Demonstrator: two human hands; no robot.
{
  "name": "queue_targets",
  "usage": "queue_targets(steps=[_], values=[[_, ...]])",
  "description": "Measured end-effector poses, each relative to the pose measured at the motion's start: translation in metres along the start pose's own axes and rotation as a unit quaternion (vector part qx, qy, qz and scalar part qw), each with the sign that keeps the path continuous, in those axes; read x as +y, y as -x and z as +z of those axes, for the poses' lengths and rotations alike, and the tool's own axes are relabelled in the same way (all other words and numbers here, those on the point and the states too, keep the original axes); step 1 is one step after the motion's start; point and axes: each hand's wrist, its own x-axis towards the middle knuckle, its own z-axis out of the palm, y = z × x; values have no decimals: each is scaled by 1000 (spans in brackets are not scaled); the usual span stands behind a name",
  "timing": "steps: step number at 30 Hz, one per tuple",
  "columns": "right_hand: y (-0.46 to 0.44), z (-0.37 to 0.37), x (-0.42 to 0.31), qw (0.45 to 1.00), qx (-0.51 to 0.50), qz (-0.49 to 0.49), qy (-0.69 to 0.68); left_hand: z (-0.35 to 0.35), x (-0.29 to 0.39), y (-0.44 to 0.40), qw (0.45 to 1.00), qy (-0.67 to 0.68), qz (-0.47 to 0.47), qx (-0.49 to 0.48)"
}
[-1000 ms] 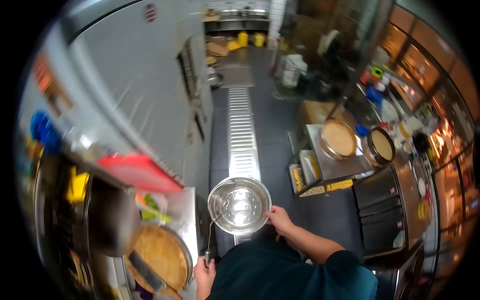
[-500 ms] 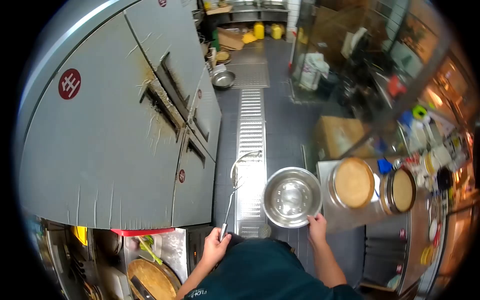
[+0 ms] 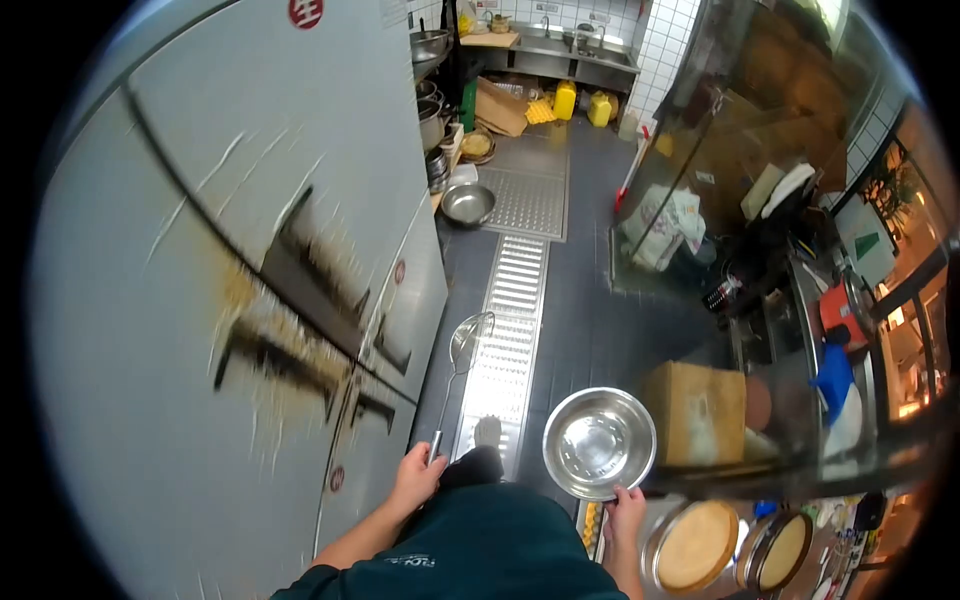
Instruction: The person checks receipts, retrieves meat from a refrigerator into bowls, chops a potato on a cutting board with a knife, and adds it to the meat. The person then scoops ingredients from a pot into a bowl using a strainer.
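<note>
My left hand is closed around the handle of a wire skimmer, whose round head points away from me over the floor drain. In my right hand is the rim of a shiny steel bowl, pinched at its near edge. The bowl is held level and nothing shows inside it. Between the two hands my dark green top and one shoe can be seen.
A tall grey fridge with dirty handles lines the left. A metal drain grate runs ahead toward another steel bowl on the floor. Right stand a cardboard box, a glass partition and round wooden-lidded containers. Sinks are at the back.
I have moved forward along the aisle, and the fridge and lidded containers have shifted nearer and lower in view. Both hands keep hold of the skimmer and the bowl.
</note>
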Motion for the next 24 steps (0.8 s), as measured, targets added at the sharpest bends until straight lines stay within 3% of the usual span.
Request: queue_targets(steps=[3, 8, 12, 17, 22, 24], values=[[-56, 57, -35, 998, 45, -15, 47, 13, 68, -115, 996, 40, -22, -73], [-132, 147, -97, 997, 72, -24, 27, 59, 195, -260, 943, 280, -119, -134], [-220, 194, -122, 995, 67, -5, 78, 92, 270, -345, 930, 322, -114, -136], [-351, 290, -174, 987, 57, -2, 148, 120, 300, -466, 947, 306, -61, -75], [-515, 425, -251, 978, -32, -41, 201, 128, 325, -592, 959, 235, 8, 156], [-572, 483, -283, 968, -80, -77, 225, 115, 353, -626, 967, 185, 14, 175]])
